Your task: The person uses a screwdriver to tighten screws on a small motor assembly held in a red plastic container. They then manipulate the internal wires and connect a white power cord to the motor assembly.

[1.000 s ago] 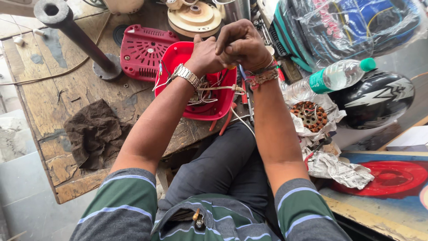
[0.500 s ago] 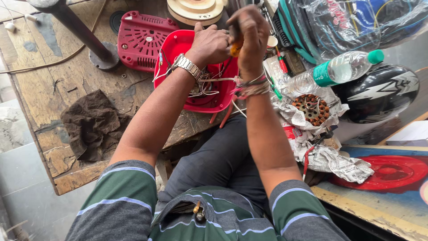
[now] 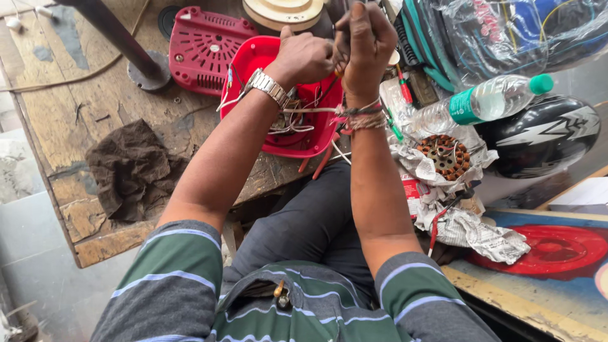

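A: While both hands work above it, where does the red fan housing (image 3: 297, 136) sit?

B: At the workbench (image 3: 69, 126) front edge, open, with loose wires (image 3: 304, 117) exposed. Its red grille cover (image 3: 206, 47) lies detached behind.

A: Grip state?

B: Left hand (image 3: 307, 57) and right hand (image 3: 367, 41) are pressed together, pinching a wire end. Judged: disassembly done, wiring in hand, closing outstanding.

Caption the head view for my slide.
Left hand and right hand meet over a red plastic housing with loose wires on a wooden workbench.
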